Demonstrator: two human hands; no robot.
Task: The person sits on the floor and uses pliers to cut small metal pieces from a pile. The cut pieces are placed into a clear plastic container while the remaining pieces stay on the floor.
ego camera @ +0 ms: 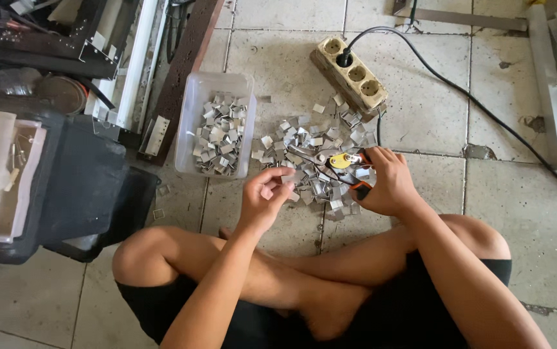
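A small metal piece [289, 179] is pinched in the left hand [264, 197]; pliers [349, 169] are gripped in the right hand [385, 184], to be closed squarely on it.

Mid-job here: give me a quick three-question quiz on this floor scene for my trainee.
1. True or false: the right hand grips pliers with orange handles.
2. Where does the clear tub of metal pieces sit relative to the loose pile? A) to its left B) to its right C) on top of it
3. What is the left hand pinching?

Key:
1. True.
2. A.
3. A small metal piece, held over the pile, just left of the pliers.
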